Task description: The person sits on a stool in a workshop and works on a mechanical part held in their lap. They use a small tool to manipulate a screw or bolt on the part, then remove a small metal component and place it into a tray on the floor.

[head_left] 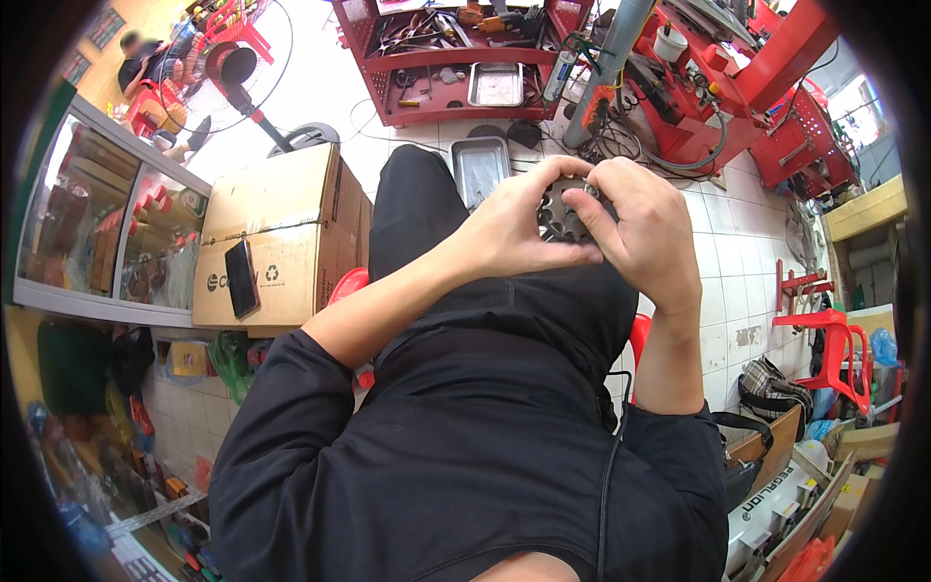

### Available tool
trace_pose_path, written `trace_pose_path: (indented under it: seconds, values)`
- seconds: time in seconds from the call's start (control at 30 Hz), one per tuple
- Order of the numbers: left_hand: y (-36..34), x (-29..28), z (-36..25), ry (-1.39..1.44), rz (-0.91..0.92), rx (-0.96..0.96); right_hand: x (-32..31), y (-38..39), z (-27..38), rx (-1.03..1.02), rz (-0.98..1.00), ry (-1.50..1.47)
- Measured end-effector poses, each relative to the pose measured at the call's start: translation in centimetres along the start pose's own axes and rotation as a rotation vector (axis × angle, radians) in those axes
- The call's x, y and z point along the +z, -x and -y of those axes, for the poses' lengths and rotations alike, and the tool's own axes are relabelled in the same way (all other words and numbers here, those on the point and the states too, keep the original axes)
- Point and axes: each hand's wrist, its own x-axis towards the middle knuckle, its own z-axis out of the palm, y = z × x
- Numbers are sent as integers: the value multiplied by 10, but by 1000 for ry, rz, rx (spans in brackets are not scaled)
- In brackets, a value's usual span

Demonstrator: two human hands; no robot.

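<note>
Above my lap, both hands hold a round, dark metal part with a notched, gear-like edge [564, 221]. My left hand [509, 221] curls around its left side, with the thumb along the near edge and the fingers across the far edge. From the right, my right hand [645, 218] grips it, its thumb pressed on the face and its fingers bent over the far rim. Between the hands only the part's middle shows. I cannot tell its exact kind.
A cardboard box [267, 199] with a black phone [241, 278] on it stands at my left. Ahead are a metal tray [479, 165] on the tiled floor and a red tool cart [465, 58]. A fan [233, 68] stands far left, a red stool [829, 335] right.
</note>
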Motion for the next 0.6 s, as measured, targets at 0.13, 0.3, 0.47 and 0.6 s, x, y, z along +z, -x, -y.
trace_pose_path:
  seconds: [0.13, 0.3, 0.47, 0.6]
  values:
    - [2, -4, -2, 133, -48, -47, 5, -2, 2, 55, -65, -224]
    - [-3, -8, -7, 520, -206, -92, 27, 7, -29, 188, 35, -784]
    - [-2, -6, 3, 668, -264, -144, 50, 6, -14, 565, 452, -1140]
    - [-2, -8, 7, 539, -217, -276, 61, 8, -20, 635, 438, -1338]
